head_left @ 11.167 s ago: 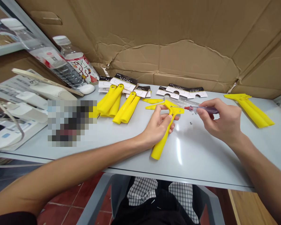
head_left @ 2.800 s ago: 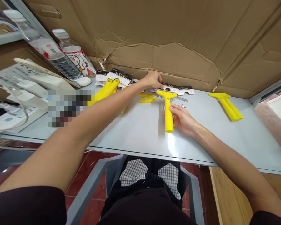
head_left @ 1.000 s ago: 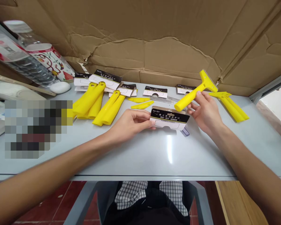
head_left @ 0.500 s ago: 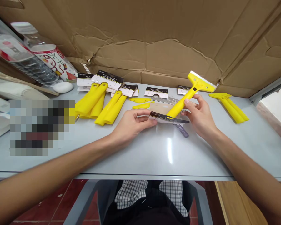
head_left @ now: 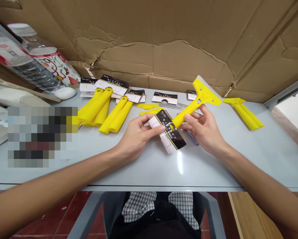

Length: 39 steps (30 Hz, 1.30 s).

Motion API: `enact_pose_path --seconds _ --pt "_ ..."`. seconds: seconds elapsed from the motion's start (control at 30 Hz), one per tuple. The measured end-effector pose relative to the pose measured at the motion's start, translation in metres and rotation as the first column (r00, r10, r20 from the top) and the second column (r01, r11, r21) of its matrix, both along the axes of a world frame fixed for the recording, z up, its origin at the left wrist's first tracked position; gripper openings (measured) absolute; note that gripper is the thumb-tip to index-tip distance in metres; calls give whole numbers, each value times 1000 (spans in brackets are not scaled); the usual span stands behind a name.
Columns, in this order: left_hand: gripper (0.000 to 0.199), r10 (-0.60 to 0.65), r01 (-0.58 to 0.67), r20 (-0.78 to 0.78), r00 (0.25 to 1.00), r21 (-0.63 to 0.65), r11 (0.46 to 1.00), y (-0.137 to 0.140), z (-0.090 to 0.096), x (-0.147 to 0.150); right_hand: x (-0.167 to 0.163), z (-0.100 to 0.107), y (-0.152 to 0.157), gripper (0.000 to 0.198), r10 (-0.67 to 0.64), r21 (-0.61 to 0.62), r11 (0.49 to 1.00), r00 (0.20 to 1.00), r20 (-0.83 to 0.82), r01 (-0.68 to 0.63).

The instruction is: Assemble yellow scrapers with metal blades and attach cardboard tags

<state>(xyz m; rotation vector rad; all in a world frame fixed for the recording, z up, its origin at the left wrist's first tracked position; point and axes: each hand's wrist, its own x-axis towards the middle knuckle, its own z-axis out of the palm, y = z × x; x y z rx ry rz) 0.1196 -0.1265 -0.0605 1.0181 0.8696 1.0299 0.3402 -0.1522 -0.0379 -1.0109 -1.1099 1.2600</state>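
Observation:
My right hand [head_left: 205,127] is closed around the yellow handle of a scraper [head_left: 187,111], whose wide head and pale blade edge point up and to the right. My left hand [head_left: 141,134] pinches a folded black-and-white cardboard card [head_left: 169,132] between thumb and fingers. The card sits at the end of the scraper's handle, its printed face turned up; a bit of yellow shows through its slot. Behind the hands lie two flat yellow plastic pieces [head_left: 149,106] and a metal strip [head_left: 172,107]. A dark-handled tool [head_left: 194,138] is partly hidden under my right hand.
Several yellow scraper handles with cards [head_left: 116,118] lie to the left, and more yellow handles [head_left: 248,113] to the right. A loose card [head_left: 164,98] is at the back. Bottles [head_left: 49,58] and a white egg-shaped object [head_left: 65,93] stand left. Cardboard [head_left: 129,30] walls the rear.
The card has tilted from nearly edge-on to face up, its right end swinging down toward me. The scraper has rolled so its head shows more broadly and has shifted slightly left.

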Motion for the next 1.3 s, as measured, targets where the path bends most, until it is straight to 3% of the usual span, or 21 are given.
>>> enact_pose_path --seconds 0.1,0.23,0.37,0.47,0.6,0.7,0.87,1.03,1.2,1.3 --pt "71 -36 39 72 997 -42 998 -1 1 0 1 -2 2 48 -11 -43 999 999 -48 9" --pt "103 -249 249 11 968 -96 964 0 2 -3 1 -6 2 52 5 -63 998 1000 -28 -7" --pt "86 -368 364 -175 913 -58 930 2 3 -6 -1 -8 1 58 73 -60 996 996 42 -70" --pt "71 -341 360 -268 901 23 933 5 5 -6 2 -5 2 59 57 -68 996 995 78 -52" --pt "68 -235 287 -349 907 105 952 8 7 -6 7 1 5 51 12 -73 997 984 178 1" --pt "64 -228 294 -371 900 134 946 8 6 -6 9 4 5 48 35 -66 998 970 240 -20" --pt "64 -241 289 -310 919 116 950 9 4 -6 11 8 5 45 49 -66 997 966 255 -34" --pt "65 -122 158 -230 966 146 977 11 -2 -7 16 11 7 45 10 -65 998 978 208 3" --pt "74 -203 216 -153 967 71 974 6 -3 -6 13 8 7 47 12 -63 998 972 235 3" --pt "54 -153 210 -276 949 193 958 4 3 -6 10 5 6 47 40 -72 997 965 260 -22"
